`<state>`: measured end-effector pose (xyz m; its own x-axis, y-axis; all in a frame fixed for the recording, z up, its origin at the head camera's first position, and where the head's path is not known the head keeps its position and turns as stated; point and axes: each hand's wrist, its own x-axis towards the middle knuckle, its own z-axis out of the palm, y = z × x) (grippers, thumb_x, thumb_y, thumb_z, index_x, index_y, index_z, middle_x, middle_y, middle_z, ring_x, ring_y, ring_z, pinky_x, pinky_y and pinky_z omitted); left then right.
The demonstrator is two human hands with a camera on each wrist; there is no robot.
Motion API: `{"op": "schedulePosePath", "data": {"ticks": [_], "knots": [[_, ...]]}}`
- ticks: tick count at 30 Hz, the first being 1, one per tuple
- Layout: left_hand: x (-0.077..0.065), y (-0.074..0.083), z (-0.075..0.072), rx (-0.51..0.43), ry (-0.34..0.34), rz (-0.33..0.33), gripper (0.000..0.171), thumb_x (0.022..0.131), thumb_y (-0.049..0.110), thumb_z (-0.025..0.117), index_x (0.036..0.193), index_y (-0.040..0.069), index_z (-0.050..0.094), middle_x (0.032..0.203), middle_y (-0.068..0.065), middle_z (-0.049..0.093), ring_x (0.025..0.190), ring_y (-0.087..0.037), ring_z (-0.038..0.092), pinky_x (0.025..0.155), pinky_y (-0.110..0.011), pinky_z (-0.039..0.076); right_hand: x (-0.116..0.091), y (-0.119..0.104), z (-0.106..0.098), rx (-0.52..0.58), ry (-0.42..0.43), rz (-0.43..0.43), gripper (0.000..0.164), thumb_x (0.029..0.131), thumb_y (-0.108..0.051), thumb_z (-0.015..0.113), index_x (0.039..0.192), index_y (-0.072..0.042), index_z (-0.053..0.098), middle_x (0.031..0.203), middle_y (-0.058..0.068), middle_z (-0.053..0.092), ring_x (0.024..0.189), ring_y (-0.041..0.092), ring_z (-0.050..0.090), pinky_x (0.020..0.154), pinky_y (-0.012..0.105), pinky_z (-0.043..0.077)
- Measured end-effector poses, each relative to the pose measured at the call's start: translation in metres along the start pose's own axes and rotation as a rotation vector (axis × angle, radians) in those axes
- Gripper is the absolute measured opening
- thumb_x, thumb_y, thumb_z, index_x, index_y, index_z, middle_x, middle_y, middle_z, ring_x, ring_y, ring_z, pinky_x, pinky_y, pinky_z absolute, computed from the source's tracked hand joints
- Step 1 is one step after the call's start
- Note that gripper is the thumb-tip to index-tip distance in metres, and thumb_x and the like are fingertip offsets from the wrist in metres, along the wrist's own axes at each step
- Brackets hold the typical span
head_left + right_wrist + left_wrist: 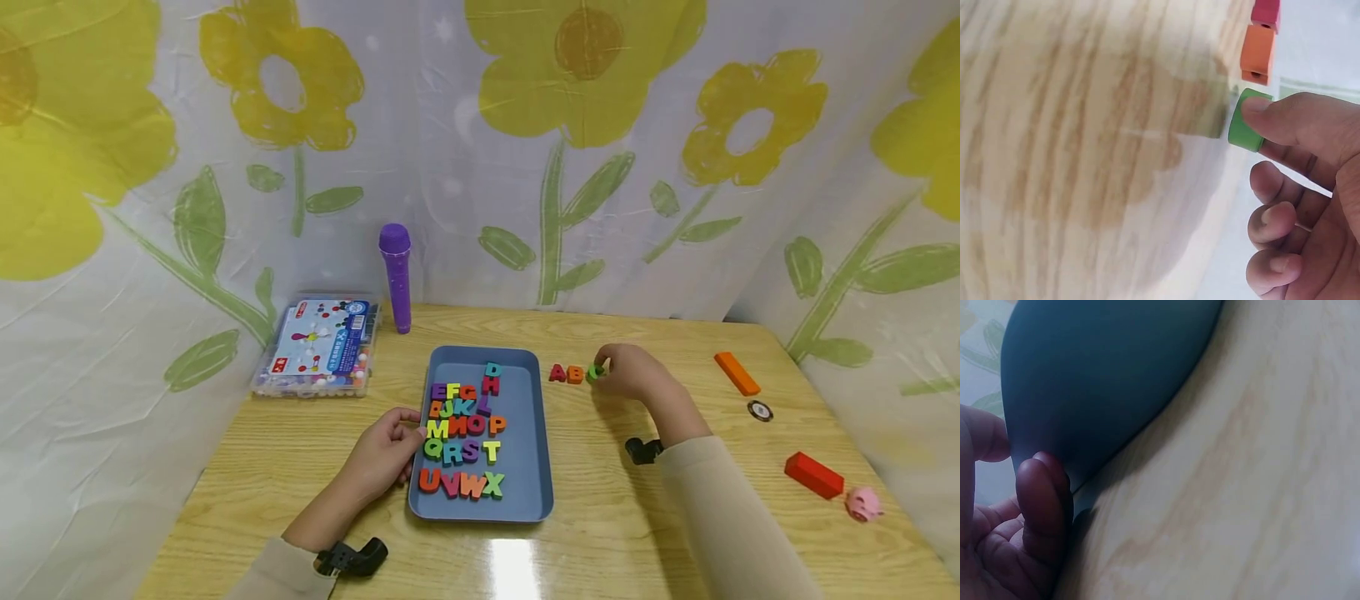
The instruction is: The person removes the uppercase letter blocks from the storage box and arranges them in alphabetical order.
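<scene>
My right hand pinches a green letter C between thumb and forefinger, right over the table; the other fingers curl loosely below. Beside it in a row lie an orange letter B and a red letter A. With the left hand I grip the left wall of a blue-grey tray, thumb at the rim and fingers along the outside. Inside the tray, colourful letters lie in rows, among them a teal D, a yellow T and a green X.
Behind the tray stands a purple microphone, next to a clear box of coloured parts. To the right lie an orange block, a round chip, a red block and a pink pig figure. A flowered curtain hangs behind the table.
</scene>
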<state>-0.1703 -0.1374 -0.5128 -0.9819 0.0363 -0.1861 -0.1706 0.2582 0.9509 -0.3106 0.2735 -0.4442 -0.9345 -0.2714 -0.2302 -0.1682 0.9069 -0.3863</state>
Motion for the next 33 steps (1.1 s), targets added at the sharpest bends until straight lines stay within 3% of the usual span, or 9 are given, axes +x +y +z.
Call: {"op": "schedulePosePath", "data": {"ticks": [11,16,21,25,27,33], "knots": [[-0.001,0.002,-0.001,-0.006,-0.010,0.017,0.034,0.109,0.023,0.066,0.138,0.007,0.062,0.081,-0.007,0.064,0.056,-0.018,0.056,0.050,-0.031,0.053,0.004,0.003,0.008,0.016,0.011,0.017,0.036,0.100,-0.014,0.072,0.134,-0.004,0.069,0.109,0.016,0.069,0.090,0.029,0.061,0.078,0.043,0.053],[0.000,0.001,-0.001,0.005,-0.011,0.010,0.033,0.110,0.023,0.066,0.139,0.007,0.062,0.080,-0.007,0.065,0.056,-0.018,0.056,0.051,-0.032,0.054,-0.001,-0.006,0.002,0.011,0.015,0.019,0.048,0.102,-0.017,0.074,0.146,-0.002,0.062,0.116,0.018,0.070,0.097,0.030,0.064,0.081,0.047,0.056],[-0.002,-0.002,-0.007,0.019,-0.003,-0.001,0.033,0.110,0.023,0.064,0.139,0.007,0.061,0.082,-0.008,0.065,0.057,-0.019,0.058,0.052,-0.032,0.055,-0.003,-0.046,-0.011,-0.001,0.064,-0.048,0.056,0.104,-0.023,0.075,0.152,-0.003,0.057,0.110,0.016,0.070,0.092,0.029,0.064,0.078,0.046,0.055],[-0.002,-0.003,-0.009,0.007,-0.009,0.001,0.033,0.110,0.022,0.064,0.140,0.007,0.061,0.082,-0.009,0.065,0.057,-0.020,0.058,0.052,-0.032,0.055,0.004,-0.088,-0.013,-0.024,0.096,-0.130,0.047,0.103,-0.023,0.076,0.145,-0.004,0.064,0.098,0.010,0.069,0.081,0.024,0.059,0.074,0.042,0.052],[-0.001,-0.003,-0.007,0.001,-0.015,0.004,0.033,0.110,0.022,0.064,0.139,0.007,0.061,0.081,-0.008,0.065,0.057,-0.019,0.057,0.052,-0.032,0.055,0.009,-0.107,-0.010,-0.043,0.096,-0.159,0.042,0.104,-0.023,0.076,0.141,-0.005,0.068,0.098,0.011,0.070,0.076,0.025,0.063,0.077,0.043,0.055],[0.001,-0.003,-0.001,0.003,-0.020,0.009,0.033,0.110,0.022,0.064,0.139,0.007,0.061,0.082,-0.008,0.065,0.057,-0.019,0.057,0.052,-0.031,0.055,0.030,-0.147,0.010,-0.182,0.051,-0.207,0.032,0.104,-0.026,0.076,0.130,-0.008,0.077,0.126,0.009,0.077,0.104,0.027,0.073,0.097,0.048,0.061]]}}
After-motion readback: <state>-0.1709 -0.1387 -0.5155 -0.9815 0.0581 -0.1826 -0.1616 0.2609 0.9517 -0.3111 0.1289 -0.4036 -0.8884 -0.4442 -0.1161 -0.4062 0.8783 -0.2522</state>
